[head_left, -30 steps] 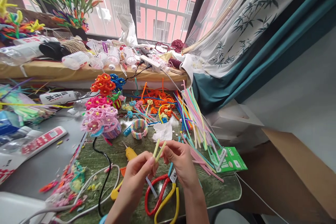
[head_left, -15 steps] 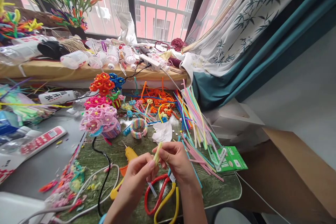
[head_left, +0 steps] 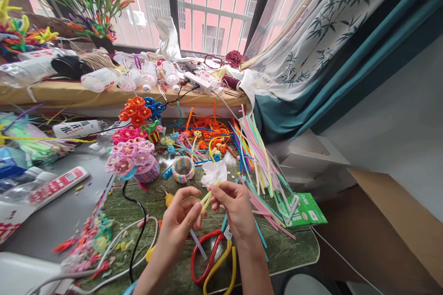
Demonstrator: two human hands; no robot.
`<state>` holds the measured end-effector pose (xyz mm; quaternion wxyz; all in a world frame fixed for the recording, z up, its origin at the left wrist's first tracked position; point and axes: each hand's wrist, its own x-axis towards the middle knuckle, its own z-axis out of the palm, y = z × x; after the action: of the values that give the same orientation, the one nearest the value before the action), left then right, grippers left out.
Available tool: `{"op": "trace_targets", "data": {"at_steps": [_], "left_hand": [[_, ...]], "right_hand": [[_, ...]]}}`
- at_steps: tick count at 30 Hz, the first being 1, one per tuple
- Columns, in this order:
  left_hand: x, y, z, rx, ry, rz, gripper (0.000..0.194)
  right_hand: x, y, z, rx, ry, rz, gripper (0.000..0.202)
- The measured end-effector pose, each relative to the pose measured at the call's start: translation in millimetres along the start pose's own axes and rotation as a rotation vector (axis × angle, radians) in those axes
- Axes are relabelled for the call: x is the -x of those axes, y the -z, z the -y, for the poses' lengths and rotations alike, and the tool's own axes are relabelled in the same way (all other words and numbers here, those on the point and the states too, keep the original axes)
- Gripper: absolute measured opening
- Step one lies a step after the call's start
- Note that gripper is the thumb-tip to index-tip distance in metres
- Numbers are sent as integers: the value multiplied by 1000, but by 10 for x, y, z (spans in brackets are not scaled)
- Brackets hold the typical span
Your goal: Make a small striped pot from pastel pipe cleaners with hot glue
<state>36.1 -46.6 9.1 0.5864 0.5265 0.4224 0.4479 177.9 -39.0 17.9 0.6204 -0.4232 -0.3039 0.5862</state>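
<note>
Between my two hands is a short, pale yellow pipe cleaner [head_left: 206, 201], folded into strands. My right hand [head_left: 233, 205] pinches its upper end between thumb and fingers. My left hand [head_left: 182, 214] holds the lower end with the thumb, its other fingers loosely curled. Below the hands lie scissors [head_left: 221, 236] with one red and one yellow handle. Beside them is a translucent glue stick [head_left: 199, 244]. A yellow glue gun [head_left: 169, 198] is mostly hidden behind my left hand and wrist.
Bundled pastel pipe cleaners [head_left: 258, 156] lie at right near a green packet [head_left: 306, 208]. A striped ring [head_left: 183, 169], crumpled white paper [head_left: 213, 173] and a pink flower pot [head_left: 147, 170] stand beyond my hands. A black cable [head_left: 143, 212] runs at left.
My left hand has opened its fingers somewhat and shifted slightly left. The yellow pipe cleaner now tilts further right, its strands spread apart. My right hand has moved up slightly.
</note>
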Motion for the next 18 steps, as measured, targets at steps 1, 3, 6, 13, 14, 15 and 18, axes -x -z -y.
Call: {"op": "trace_targets", "data": {"at_steps": [1, 3, 6, 13, 14, 15, 18], "left_hand": [[-14, 3, -18, -144, -98, -54, 30], [-57, 6, -45, -484, -352, -148, 28], [-164, 3, -67, -923, -733, -259, 18], [-434, 21, -89, -1336, -1024, -331, 18], [-463, 29, -88, -1351, -1021, -325, 17], [-490, 36, -85, -1359, -1016, -320, 16], [-563, 55, -72, -1361, -990, -300, 14]], "right_hand": [[-17, -14, -8, -7, 18, -51, 22], [-57, -53, -26, -17, 50, -119, 22], [-127, -126, -49, -25, 91, -151, 23], [-349, -205, -24, -39, 128, -142, 22], [-391, -199, -20, -34, 130, -131, 22], [-434, -190, -20, -30, 134, -119, 21], [-556, -151, -54, -25, 155, -76, 21]]}}
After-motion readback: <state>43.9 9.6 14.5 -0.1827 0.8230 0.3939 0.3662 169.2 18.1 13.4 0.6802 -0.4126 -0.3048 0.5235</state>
